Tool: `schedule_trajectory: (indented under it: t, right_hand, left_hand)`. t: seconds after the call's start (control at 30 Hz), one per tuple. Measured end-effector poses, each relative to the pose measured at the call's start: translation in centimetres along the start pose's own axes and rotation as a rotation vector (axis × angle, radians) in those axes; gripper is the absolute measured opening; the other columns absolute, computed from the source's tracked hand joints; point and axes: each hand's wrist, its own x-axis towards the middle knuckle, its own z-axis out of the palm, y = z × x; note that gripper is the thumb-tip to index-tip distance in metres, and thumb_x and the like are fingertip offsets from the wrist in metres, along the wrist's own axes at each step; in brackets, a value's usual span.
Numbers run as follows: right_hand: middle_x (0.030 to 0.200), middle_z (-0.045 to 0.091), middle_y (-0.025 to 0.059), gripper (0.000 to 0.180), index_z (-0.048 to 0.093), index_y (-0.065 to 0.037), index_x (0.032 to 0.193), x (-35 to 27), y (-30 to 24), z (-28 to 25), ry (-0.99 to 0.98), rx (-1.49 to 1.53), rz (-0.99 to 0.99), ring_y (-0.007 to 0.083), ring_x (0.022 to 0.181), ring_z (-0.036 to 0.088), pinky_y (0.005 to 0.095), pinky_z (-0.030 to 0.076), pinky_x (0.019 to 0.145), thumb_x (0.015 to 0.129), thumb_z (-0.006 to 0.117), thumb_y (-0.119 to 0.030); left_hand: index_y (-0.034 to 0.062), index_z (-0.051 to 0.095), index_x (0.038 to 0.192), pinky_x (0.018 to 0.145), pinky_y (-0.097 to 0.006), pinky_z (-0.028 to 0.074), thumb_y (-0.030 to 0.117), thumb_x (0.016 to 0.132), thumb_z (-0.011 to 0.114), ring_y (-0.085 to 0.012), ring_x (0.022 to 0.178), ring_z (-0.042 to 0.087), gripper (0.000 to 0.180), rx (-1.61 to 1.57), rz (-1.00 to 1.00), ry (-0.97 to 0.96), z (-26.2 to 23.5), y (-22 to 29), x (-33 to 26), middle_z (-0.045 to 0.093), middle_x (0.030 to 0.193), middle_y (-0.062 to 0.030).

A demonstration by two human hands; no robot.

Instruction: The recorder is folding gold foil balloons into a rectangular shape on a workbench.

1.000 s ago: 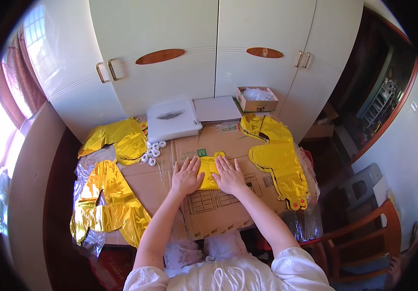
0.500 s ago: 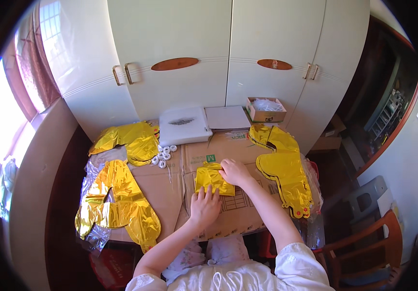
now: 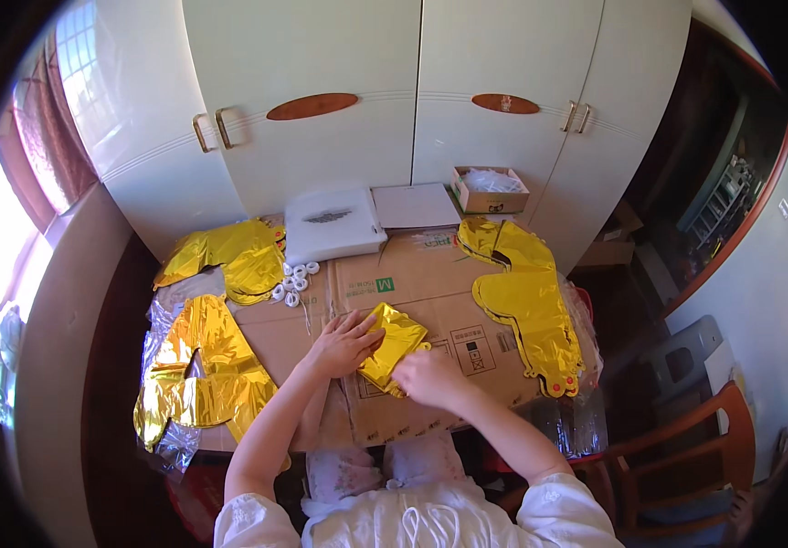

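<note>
A small folded gold foil balloon [image 3: 396,338] lies on the flattened brown cardboard [image 3: 449,283] that covers the table. My left hand [image 3: 343,345] presses flat on its left side, fingers spread. My right hand [image 3: 428,377] grips its lower right edge and folds it over. Both forearms come in from the lower edge.
Larger gold foil balloons lie at the right [image 3: 526,301], far left [image 3: 229,254] and near left [image 3: 202,374]. A white plastic box [image 3: 332,226], a white board [image 3: 415,205], a small open carton [image 3: 490,190] and white tape rolls [image 3: 291,281] sit behind. White wardrobe doors stand beyond; a wooden chair [image 3: 686,457] is at right.
Both hands lay flat on the balloon; the left hand slid toward me, then came back onto it. The balloon is folded smaller and the right hand has closed on its edge.
</note>
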Motion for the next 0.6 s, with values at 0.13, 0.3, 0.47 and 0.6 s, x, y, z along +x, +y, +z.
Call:
schedule_trajectory:
  t: [0.13, 0.3, 0.47, 0.6]
  right_hand:
    - [0.120, 0.061, 0.0117, 0.032, 0.062, -0.005, 0.115, 0.9, 7.3, 1.2, 0.094, 0.092, -0.031, 0.0274, 0.117, 0.055, 0.0400, 0.044, 0.098, 0.092, 0.051, -0.026]
    - [0.148, 0.041, 0.0062, 0.046, 0.048, -0.008, 0.137, 0.2, 9.4, 2.9, -0.178, -0.090, -0.074, 0.0241, 0.138, 0.035, 0.0438, 0.029, 0.112, 0.097, 0.047, -0.031]
    - [0.148, 0.041, 0.0068, 0.049, 0.044, -0.008, 0.140, -0.4, 8.7, 3.8, -0.166, -0.081, -0.027, 0.0236, 0.139, 0.033, 0.0456, 0.024, 0.114, 0.097, 0.047, -0.032]
    - [0.147, 0.042, 0.0074, 0.049, 0.044, -0.007, 0.139, -0.6, 8.4, 3.5, -0.168, -0.095, -0.021, 0.0236, 0.139, 0.033, 0.0460, 0.022, 0.115, 0.096, 0.047, -0.031]
  left_hand:
    - [0.0249, 0.050, 0.137, 0.113, -0.052, 0.023, 0.033, 0.096, 0.047, -0.0333, 0.141, 0.028, 0.042, 0.064, 0.167, -0.066, -0.7, 0.5, 0.9, 0.040, 0.148, -0.0039]
    - [0.0215, 0.056, 0.131, 0.113, -0.049, 0.025, 0.033, 0.094, 0.051, -0.0325, 0.138, 0.034, 0.039, 0.098, 0.245, -0.013, -2.1, 1.2, 0.6, 0.046, 0.144, -0.0067]
    - [0.0004, 0.051, 0.131, 0.113, -0.045, 0.027, 0.036, 0.091, 0.054, -0.0322, 0.137, 0.036, 0.054, 0.050, -0.039, 0.074, 1.1, 2.4, -1.9, 0.046, 0.142, -0.0174]
    - [-0.0078, 0.043, 0.134, 0.113, -0.046, 0.027, 0.049, 0.089, 0.053, -0.0319, 0.139, 0.033, 0.073, 0.136, -0.141, 0.126, 1.9, 4.6, -3.0, 0.040, 0.145, -0.0212]
